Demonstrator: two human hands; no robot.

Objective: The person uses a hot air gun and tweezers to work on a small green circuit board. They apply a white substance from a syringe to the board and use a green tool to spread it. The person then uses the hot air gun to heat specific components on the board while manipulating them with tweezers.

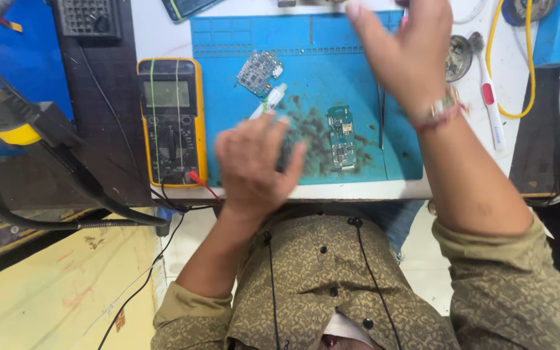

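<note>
Head view, left hand curled over mat, right hand raised, perhaps open.

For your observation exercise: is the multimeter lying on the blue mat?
No. The multimeter lies on the bench left of the blue mat, beside its edge rather than on it.

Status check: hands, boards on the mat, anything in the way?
Left hand resting on blue mat, grasp unclear. Right hand raised, open. Green circuit board beside left hand; tweezers alongside.
</note>
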